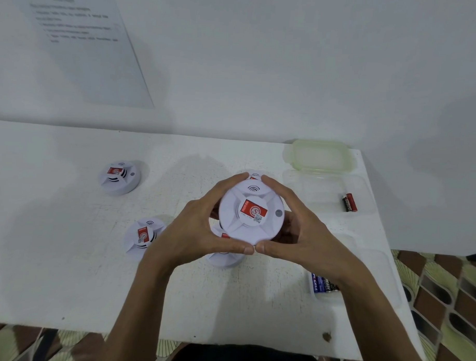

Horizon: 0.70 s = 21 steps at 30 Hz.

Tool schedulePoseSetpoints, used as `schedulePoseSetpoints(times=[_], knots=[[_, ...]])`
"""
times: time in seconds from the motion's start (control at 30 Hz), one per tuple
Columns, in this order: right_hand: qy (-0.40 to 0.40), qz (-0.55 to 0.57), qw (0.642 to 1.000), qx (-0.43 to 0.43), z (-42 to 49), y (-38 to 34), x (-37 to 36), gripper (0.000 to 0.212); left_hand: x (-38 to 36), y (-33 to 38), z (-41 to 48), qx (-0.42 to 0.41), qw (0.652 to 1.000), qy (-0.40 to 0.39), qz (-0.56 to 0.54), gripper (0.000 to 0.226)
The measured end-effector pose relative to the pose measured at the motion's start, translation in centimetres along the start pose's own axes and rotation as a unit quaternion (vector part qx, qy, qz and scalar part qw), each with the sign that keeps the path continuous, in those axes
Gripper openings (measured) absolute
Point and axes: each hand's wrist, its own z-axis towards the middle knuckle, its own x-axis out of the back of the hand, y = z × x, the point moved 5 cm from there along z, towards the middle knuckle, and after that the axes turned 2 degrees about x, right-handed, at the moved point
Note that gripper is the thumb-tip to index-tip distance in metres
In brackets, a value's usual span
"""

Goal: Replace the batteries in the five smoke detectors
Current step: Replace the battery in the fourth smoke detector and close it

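White smoke detector (250,211) above the table (66,269), left grip (200,227) and right grip (303,234) clamped round its rim

Desk (66,269): showing white, carrying faint grey scuffs.
Held smoke detector (250,210): showing white, wearing a red sticker and a round grey button.
Far smoke detector (119,177): showing white, with a red sticker and black slits.
Near smoke detector (144,235): showing the same white, red and black.
Lid (320,156): showing pale green, see-through.
Right batteries (349,202): showing red and black.
Front batteries (322,284): showing blue and black, with white lettering.
Floor (443,295): showing brown, pale green and grey tiles, repeating in a pattern.
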Motion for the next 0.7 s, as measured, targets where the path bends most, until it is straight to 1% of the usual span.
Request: schedulePoseSetpoints(times=[0.7], knots=[[0.000,0.000,1.000,0.000,0.22,0.26,-0.01,0.093,-0.11,-0.63,0.18,0.003,1.000,-0.006,-0.006,0.097]])
